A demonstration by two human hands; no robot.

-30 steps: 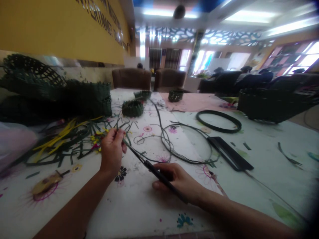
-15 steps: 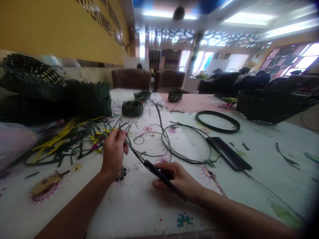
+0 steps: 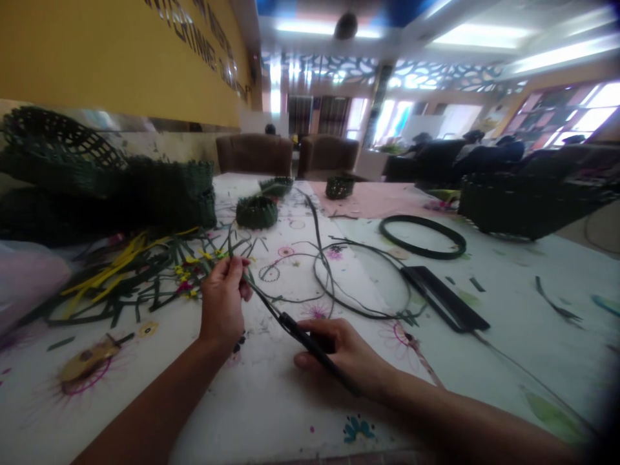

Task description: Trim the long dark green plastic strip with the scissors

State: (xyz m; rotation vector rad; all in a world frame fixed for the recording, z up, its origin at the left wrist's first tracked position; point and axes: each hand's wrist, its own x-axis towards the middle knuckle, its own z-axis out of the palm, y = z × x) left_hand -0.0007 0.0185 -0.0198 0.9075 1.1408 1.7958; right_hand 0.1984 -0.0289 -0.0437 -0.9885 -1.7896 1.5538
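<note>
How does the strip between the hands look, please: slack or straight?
Nearly straight: the green strip runs from the left hand to the dark tool without visible sagging.

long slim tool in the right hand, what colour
The long slim tool in the right hand looks black, seen in the head view.

Smooth, matt tool (image 3: 316, 350) — rough-woven basket (image 3: 256, 213)

Hands (image 3: 223, 296) (image 3: 349, 354) apart, fingers (image 3: 320, 325) curled
</note>
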